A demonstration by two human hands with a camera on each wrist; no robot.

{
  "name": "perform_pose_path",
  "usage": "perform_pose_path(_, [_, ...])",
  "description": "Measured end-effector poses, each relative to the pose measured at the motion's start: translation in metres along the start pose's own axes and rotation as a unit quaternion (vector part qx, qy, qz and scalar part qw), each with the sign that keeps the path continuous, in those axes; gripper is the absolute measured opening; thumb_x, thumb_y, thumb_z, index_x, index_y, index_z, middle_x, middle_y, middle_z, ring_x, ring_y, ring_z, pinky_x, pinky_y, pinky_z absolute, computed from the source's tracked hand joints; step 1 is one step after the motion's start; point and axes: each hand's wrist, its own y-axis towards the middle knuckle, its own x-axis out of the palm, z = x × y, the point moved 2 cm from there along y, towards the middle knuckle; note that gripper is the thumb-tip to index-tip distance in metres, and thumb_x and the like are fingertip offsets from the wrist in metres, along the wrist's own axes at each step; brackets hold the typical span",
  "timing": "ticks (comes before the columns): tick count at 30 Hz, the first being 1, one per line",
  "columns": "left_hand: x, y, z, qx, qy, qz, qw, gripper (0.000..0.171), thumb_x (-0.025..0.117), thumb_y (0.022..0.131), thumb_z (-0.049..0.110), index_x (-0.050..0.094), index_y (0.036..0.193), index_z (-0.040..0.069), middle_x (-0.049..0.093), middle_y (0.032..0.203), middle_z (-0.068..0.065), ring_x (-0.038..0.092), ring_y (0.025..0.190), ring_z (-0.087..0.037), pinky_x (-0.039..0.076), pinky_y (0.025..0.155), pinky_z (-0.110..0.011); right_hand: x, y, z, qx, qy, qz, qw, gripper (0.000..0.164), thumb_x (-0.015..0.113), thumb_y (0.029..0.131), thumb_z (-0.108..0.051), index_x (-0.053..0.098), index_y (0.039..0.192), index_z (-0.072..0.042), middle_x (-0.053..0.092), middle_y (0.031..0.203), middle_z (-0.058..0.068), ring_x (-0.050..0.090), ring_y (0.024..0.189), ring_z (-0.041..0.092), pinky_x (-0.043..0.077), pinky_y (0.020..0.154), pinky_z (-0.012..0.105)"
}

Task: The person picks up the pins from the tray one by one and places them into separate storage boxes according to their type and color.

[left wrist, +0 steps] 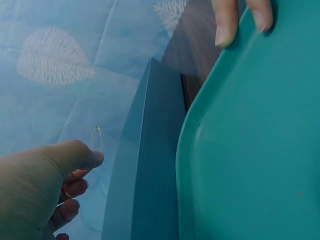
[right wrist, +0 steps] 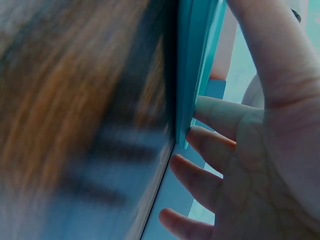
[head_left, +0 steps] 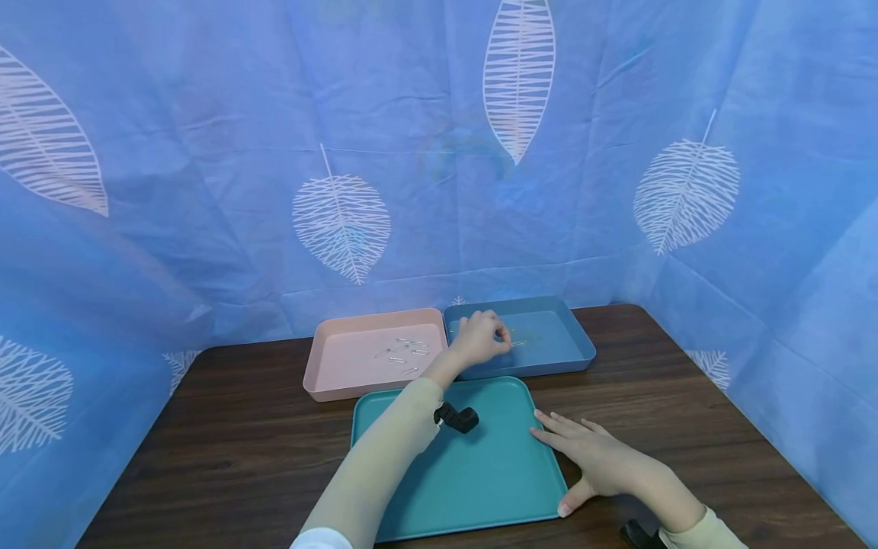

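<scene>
My left hand (head_left: 482, 338) is over the blue tray (head_left: 569, 354), pinching a safety pin (left wrist: 96, 137) between thumb and finger. In the left wrist view the pin's rounded end sticks up above the thumb. Spread fingers of my right hand (head_left: 597, 456) rest on the right edge of the teal tray (head_left: 473, 488), with the thumb at its near corner. The right wrist view shows those fingertips touching the tray's rim. Several safety pins (head_left: 409, 351) lie in the pink tray (head_left: 350, 366). Part of the blue tray's inside is hidden behind my left hand.
The pink and blue trays stand side by side at the back of the dark wooden table (head_left: 226, 450), with the teal tray in front. A blue curtain (head_left: 425, 213) with white leaf prints hangs behind and at the sides.
</scene>
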Motion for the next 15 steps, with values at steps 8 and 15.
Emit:
perform_pose_path(8, [0.005, 0.012, -0.010, -0.037, -0.004, -0.016, 0.9992, 0.021, 0.062, 0.095, 0.026, 0.072, 0.077, 0.023, 0.059, 0.099, 0.002, 0.046, 0.086, -0.015, 0.029, 0.075, -0.037, 0.000, 0.001, -0.001, 0.001, 0.005, -0.001, 1.000, 0.108, 0.076, 0.066, -0.062, 0.037, 0.150, -0.007, 0.023, 0.160, 0.020, 0.026, 0.142, 0.048, 0.023, 0.104, 0.074])
perform_pose_path(15, [0.010, 0.021, -0.015, -0.063, -0.017, -0.034, 0.9973, 0.024, 0.059, 0.095, 0.021, 0.075, 0.078, 0.014, 0.057, 0.091, 0.004, 0.043, 0.078, -0.014, 0.026, 0.078, -0.039, 0.000, 0.000, -0.002, -0.008, 0.007, 0.001, 1.000, 0.108, 0.074, 0.065, -0.064, 0.037, 0.150, -0.008, 0.023, 0.160, 0.021, 0.027, 0.142, 0.049, 0.023, 0.103, 0.074])
